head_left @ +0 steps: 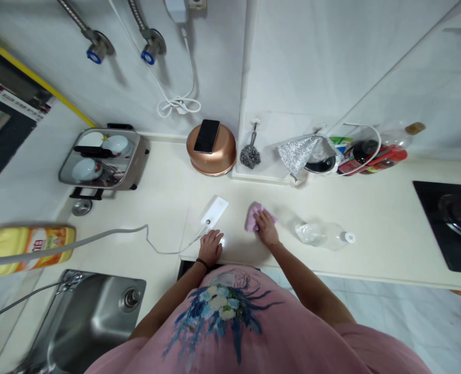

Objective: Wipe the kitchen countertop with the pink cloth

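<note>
My right hand (pixel 266 226) presses a pink cloth (pixel 251 220) flat against the pale countertop (pixel 238 244), its fingers closed over the cloth. Near the counter's front edge, my left hand (pixel 211 246) rests on the surface with fingers stretched out and holds nothing. Just beyond the left fingers lies a white power bank or similar flat device (pixel 216 209), with a cable running off to the left. To the right of the cloth, a clear plastic bottle (pixel 326 236) with a white cap lies on its side.
A copper-coloured pot (pixel 212 162) with a black phone (pixel 207 136) on it stands by the wall. Left are an electric pan with bowls (pixel 133 163), a yellow oil jug (pixel 55 241) and a steel sink (pixel 98 311). A scourer (pixel 249 157) hangs behind; a stove (pixel 448 223) is right.
</note>
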`<state>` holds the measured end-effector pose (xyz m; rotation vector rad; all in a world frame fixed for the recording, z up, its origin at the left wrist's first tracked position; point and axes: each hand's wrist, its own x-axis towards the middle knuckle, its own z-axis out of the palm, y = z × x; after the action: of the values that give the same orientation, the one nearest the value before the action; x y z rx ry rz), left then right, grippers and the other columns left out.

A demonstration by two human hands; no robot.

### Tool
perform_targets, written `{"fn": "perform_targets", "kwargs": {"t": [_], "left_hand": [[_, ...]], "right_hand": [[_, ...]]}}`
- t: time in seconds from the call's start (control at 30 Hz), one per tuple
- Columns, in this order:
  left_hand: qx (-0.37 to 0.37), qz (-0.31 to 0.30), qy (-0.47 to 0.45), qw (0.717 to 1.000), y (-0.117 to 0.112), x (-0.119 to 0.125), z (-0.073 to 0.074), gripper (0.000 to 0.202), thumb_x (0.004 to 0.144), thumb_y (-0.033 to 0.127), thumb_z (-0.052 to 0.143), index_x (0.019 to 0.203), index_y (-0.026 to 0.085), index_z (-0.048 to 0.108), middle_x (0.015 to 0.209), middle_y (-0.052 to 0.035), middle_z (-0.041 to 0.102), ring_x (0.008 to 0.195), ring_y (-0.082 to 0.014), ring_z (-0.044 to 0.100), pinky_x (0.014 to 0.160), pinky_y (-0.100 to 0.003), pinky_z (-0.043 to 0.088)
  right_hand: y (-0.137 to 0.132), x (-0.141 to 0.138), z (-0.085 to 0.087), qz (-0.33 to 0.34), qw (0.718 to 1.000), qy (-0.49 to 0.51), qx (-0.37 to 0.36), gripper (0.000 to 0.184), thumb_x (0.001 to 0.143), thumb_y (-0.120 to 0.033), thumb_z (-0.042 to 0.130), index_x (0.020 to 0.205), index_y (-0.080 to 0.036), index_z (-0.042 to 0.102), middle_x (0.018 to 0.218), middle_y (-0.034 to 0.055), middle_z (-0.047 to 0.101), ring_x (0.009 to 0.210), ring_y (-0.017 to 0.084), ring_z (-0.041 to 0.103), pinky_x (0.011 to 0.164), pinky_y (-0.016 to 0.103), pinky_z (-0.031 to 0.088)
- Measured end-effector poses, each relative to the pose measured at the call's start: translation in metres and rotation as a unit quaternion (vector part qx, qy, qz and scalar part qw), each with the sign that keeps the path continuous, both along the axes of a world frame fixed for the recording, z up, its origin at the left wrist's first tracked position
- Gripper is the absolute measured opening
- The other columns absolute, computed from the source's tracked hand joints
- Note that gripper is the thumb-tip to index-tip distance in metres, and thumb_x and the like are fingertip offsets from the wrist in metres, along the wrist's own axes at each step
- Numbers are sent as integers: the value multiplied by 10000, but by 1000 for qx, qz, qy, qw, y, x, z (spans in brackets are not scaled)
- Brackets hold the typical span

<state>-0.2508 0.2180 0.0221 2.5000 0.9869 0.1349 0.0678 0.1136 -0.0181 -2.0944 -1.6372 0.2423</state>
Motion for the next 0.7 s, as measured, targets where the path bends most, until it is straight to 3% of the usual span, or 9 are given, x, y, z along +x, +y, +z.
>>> {"fn": "perform_targets", "kwargs": {"t": [0.13, 0.23, 0.33, 0.43, 0.57, 0.63, 0.7], "left_hand": [[0, 2, 1, 1000, 0, 0, 0, 473, 969, 207, 523, 1414, 242, 680, 1485, -143, 648, 1444, -319, 519, 1170, -523, 384], [-2, 5, 5, 1000, 0, 0, 0, 480, 965, 209, 524, 1417, 248, 680, 1493, -134, 647, 1450, -317, 515, 1173, -521, 381], [-5, 4, 10, 1000, 1, 1, 0, 485, 959, 213, 527, 1419, 249, 680, 1502, -130, 644, 1458, -320, 507, 1172, -525, 381], [-3, 5, 9, 1000, 1, 0, 0, 483, 960, 214, 521, 1415, 242, 682, 1498, -134, 646, 1458, -320, 506, 1176, -521, 377], [-1, 4, 5, 1000, 1, 0, 1, 477, 960, 220, 519, 1407, 233, 686, 1487, -137, 653, 1452, -320, 510, 1171, -519, 381], [0, 3, 0, 1000, 1, 0, 1, 476, 962, 220, 515, 1406, 231, 685, 1486, -138, 652, 1452, -320, 509, 1172, -520, 380], [2, 3, -5, 1000, 1, 0, 1, 472, 967, 225, 510, 1406, 230, 684, 1488, -138, 650, 1453, -321, 507, 1176, -523, 375]], "right_hand": [[6, 81, 6, -172, 985, 13, 1, 559, 941, -173, 442, 1473, -141, 613, 1606, 187, 534, 1565, 344, 362, 1264, 634, 351], [34, 108, 14, -249, 968, 28, 21, 578, 950, -206, 401, 1492, -165, 598, 1609, 194, 519, 1576, 353, 336, 1282, 666, 305], [62, 81, 20, -247, 968, 41, 24, 620, 926, -198, 429, 1528, -120, 559, 1636, 227, 486, 1592, 373, 306, 1288, 700, 277], [67, 18, 21, -153, 988, 37, -6, 624, 900, -174, 496, 1513, -90, 577, 1657, 222, 478, 1607, 373, 291, 1296, 668, 291], [29, -57, 15, 8, 999, 6, -33, 624, 887, -114, 521, 1506, -84, 591, 1654, 212, 494, 1614, 350, 302, 1294, 605, 332], [0, -69, 14, 23, 999, 0, -27, 620, 876, -93, 527, 1489, -121, 619, 1623, 190, 538, 1582, 336, 364, 1271, 579, 378], [-28, -62, 15, -10, 1000, 2, -15, 572, 890, -99, 523, 1437, -170, 675, 1550, 168, 607, 1498, 328, 465, 1224, 559, 434]]}}
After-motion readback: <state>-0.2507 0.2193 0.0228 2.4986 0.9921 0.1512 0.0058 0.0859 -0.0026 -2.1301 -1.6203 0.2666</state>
